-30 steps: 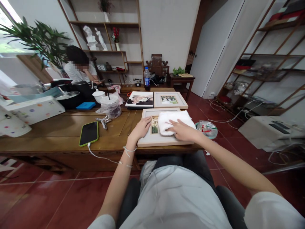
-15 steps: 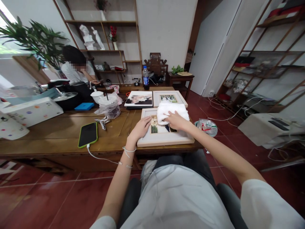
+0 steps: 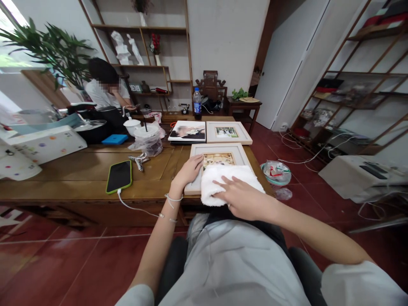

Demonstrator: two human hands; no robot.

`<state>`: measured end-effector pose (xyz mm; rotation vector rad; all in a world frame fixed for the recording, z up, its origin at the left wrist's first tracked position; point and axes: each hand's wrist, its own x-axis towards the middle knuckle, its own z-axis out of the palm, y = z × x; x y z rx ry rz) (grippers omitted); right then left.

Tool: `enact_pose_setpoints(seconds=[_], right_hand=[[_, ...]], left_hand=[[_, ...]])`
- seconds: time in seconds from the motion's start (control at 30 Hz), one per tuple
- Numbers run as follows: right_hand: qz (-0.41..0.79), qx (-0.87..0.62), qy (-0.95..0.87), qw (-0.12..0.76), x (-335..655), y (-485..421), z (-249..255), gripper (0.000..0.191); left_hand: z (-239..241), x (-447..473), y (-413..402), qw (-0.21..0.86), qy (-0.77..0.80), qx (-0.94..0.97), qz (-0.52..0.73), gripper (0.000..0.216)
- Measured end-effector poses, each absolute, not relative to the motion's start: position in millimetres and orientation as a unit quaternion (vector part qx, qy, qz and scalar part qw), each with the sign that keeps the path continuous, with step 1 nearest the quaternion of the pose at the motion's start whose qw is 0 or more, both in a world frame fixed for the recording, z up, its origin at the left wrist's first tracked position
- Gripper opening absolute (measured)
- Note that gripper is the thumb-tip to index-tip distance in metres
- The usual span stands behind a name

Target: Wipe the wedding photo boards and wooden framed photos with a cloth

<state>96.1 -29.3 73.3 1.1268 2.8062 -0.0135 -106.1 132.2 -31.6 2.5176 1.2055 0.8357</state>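
Observation:
A light wooden picture frame (image 3: 219, 149) with a small photo lies flat at the near edge of the wooden table (image 3: 79, 170). My left hand (image 3: 188, 171) rests on the frame's left border, fingers lying flat on it. My right hand (image 3: 239, 196) presses flat on a folded white towel (image 3: 223, 178) that covers the near part of the frame and overhangs the table edge.
Two more frames (image 3: 228, 132) lie behind the first. A green-cased phone (image 3: 119, 176) on a cable, metal clips (image 3: 137, 161), a bagged drink cup (image 3: 147, 139), a water bottle (image 3: 197, 103) and boxes (image 3: 44, 144) are on the table. Another person (image 3: 106, 91) sits at the far left. Shelves line the right.
My right hand has drawn the towel from the far part of the frame toward me to its near edge, uncovering the photo. My left hand has stayed on the left border.

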Motion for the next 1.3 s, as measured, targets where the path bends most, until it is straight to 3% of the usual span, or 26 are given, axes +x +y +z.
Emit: enact_pose_setpoints(seconds=[0.53, 0.87, 1.1, 1.3], right_hand=[[0.056, 0.494, 0.867, -0.034, 120, 116, 36, 0.062], [0.052, 0.411, 0.908, 0.063, 76, 38, 46, 0.05], [0.027, 0.333, 0.942, 0.038, 84, -9, 62, 0.052], [-0.021, 0.376, 0.927, 0.006, 96, 4, 55, 0.058]], left_hand=[[-32, -107, 133, 0.115, 0.406, 0.862, 0.281, 0.044], [-34, -106, 135, 0.11, 0.386, 0.866, 0.297, 0.042], [-33, -107, 132, 0.111, 0.409, 0.86, 0.285, 0.045], [-30, -107, 131, 0.108, 0.406, 0.862, 0.283, 0.042]])
